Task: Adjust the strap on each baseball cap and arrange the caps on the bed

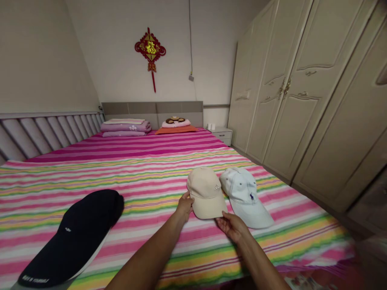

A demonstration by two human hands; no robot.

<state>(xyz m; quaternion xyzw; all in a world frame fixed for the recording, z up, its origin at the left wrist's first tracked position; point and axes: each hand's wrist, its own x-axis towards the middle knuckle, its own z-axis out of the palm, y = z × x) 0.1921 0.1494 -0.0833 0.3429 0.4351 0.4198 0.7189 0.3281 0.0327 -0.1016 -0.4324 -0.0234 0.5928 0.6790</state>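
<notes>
A beige baseball cap (204, 185) sits on the striped bed sheet (145, 241), its brim toward me. At the cap's left side, my left hand (184, 206) grips the edge with thumb on top. My right hand (232, 225) pinches the brim's front right corner, palm turned up, fingers partly beneath it. Close against its right side lies a pale blue baseball cap (243, 193) with a small dark polo emblem. Off to the left rests a dark navy cap (81, 229) with a long brim and white lettering, apart from both hands.
Folded purple bedding (125, 128) and an orange pillow (175, 129) lie near the grey headboard (178, 110). A white nightstand (223, 135) stands beyond the bed. Cream wardrobes (296, 108) line the right side; a slatted rail (51, 135) borders the left.
</notes>
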